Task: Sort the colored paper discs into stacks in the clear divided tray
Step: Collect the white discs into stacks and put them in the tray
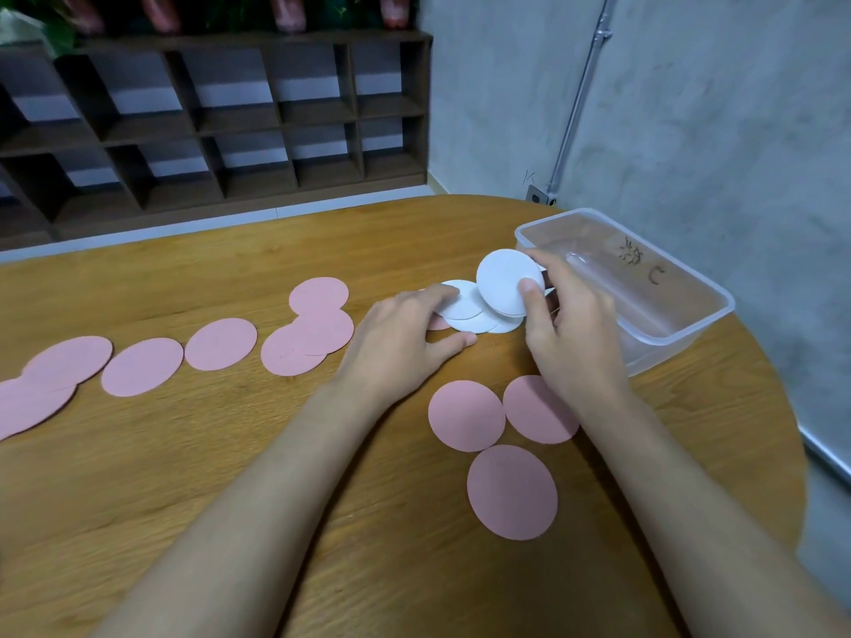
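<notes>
My right hand grips a small stack of white discs, tilted up on edge, thumb on the front face, just left of the clear divided tray. More white discs lie overlapped flat on the wooden table. My left hand rests on their left edge with fingers laid over them. Several pink discs lie in a row to the left, some overlapping. Three pink discs sit near my right forearm. The tray looks empty.
The tray stands at the table's right rim by a grey wall. A dark wooden shelf unit with open cubbies stands behind the table. The table's curved edge runs close on the right.
</notes>
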Motion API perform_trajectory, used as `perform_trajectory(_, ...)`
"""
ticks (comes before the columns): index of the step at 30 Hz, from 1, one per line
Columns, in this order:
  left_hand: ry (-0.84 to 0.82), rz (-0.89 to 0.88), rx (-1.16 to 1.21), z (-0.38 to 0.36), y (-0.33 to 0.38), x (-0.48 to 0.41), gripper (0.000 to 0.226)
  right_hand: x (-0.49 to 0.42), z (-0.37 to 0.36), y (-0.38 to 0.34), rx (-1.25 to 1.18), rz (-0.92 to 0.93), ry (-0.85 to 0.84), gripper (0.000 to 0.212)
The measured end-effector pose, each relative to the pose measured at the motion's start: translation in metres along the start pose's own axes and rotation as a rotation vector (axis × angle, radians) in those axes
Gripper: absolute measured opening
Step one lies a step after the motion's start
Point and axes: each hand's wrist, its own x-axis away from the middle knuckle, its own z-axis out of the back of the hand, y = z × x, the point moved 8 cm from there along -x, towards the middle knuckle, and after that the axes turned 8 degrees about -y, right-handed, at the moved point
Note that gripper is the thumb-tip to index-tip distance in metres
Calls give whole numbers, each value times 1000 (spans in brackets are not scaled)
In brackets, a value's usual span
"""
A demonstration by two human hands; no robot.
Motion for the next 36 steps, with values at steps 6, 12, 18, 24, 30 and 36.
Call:
perform_trajectory(6, 79, -60, -48, 8, 0, 6, 49, -1, 0, 3, -3, -13, -2, 30)
perform_trajectory(12, 67, -162, 40, 19, 0, 27, 34, -1, -9, 3, -24, -22, -102, 26)
perform_trajectory(18, 159, -196, 51, 27, 9, 41, 30, 2, -15, -1, -80, -22, -174, 27)
perform_trajectory(24, 304, -40, 475, 35, -3, 42, 40, 0, -21, 1, -163, -19, -200, 35)
perform_trajectory(30, 350, 40, 629, 29, -12, 39, 41, 2, -32, -2, -234, -31, -302, 40)
perform_trajectory(36, 371, 61, 616, 23, -16, 35, 32, 5, -38, -6, -232, -25, -364, 43)
